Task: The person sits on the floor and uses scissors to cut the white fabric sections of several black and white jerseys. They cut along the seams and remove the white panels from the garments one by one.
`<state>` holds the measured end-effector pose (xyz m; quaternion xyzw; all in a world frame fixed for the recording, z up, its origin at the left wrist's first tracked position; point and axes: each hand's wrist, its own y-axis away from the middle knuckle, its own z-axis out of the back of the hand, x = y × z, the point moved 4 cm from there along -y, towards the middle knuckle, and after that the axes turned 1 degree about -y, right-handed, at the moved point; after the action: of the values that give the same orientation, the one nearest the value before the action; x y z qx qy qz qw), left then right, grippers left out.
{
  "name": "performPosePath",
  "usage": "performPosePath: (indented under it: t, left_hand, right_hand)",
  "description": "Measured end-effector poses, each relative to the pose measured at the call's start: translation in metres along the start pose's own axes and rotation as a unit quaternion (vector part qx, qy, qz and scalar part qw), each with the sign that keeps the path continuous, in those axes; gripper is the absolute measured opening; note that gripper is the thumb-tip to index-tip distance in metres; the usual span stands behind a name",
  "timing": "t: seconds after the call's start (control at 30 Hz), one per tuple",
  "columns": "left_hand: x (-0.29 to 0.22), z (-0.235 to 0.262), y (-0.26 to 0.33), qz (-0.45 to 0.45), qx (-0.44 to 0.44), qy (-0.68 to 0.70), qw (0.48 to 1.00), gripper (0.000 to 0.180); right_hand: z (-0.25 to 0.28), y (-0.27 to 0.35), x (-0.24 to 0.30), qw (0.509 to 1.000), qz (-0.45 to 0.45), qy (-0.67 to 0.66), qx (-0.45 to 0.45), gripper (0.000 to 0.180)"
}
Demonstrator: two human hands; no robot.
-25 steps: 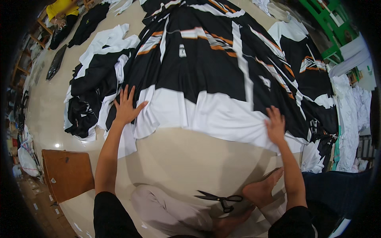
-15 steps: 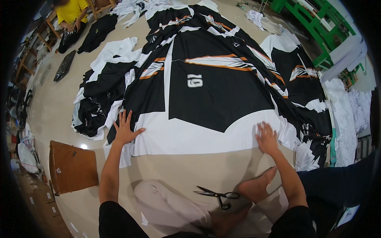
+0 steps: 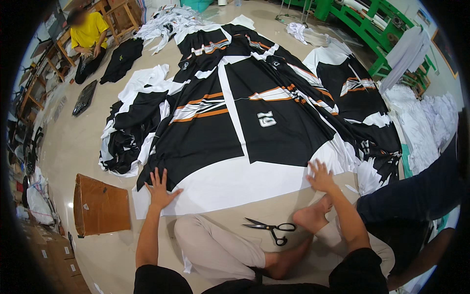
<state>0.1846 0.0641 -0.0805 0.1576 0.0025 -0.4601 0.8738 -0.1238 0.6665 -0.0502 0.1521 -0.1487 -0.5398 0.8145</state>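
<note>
A large sheet of black fabric with white borders and orange-white stripes is spread over the floor in front of me. My left hand lies on its white near-left edge, fingers spread. On the white border farther right rests my right hand, its fingers apart too. Neither hand grips anything. The sheet's near edge runs at a slant between them, lower at the left. Black-handled scissors lie on the floor between my legs, blades pointing left and touched by neither hand.
A brown cardboard box stands left. Black and white cloth is heaped beside the sheet, with more white cloth at right. A person in a yellow shirt sits far left. Dark trousers of someone close by show at right.
The near part of the fabric has shifted to the right and turned, bringing more black and striped cloth before my left hand. My left hand has moved nearer; the right has moved slightly left.
</note>
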Motion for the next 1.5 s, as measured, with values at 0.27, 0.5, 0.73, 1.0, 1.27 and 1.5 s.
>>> performPosePath:
  t: [0.27, 0.5, 0.73, 1.0, 1.27, 1.5]
  left_hand:
    - [-0.005, 0.000, 0.057, 0.044, 0.063, 0.014, 0.997, 0.132]
    - [0.034, -0.033, 0.085, 0.048, 0.064, -0.007, 0.997, 0.131]
    - [0.020, -0.029, 0.055, 0.054, 0.088, 0.000, 0.995, 0.132]
    - [0.022, -0.072, 0.040, 0.097, 0.143, 0.033, 0.984, 0.128]
    - [0.001, -0.056, 0.023, 0.112, 0.196, 0.069, 0.972, 0.151]
    - [0.028, -0.057, 0.023, 0.137, 0.177, 0.039, 0.974, 0.156]
  right_hand:
    - [-0.014, 0.054, 0.003, 0.997, -0.019, 0.005, 0.077, 0.082]
    - [-0.024, 0.076, 0.024, 0.997, 0.028, 0.012, 0.064, 0.067]
    - [-0.033, 0.106, 0.048, 0.989, 0.088, 0.109, -0.056, 0.064]
    - [-0.089, 0.220, 0.125, 0.973, 0.190, -0.113, -0.073, 0.029]
    - [-0.114, 0.225, 0.137, 0.977, 0.183, -0.103, -0.050, 0.046]
    - [-0.108, 0.242, 0.155, 0.967, 0.176, -0.134, -0.126, 0.066]
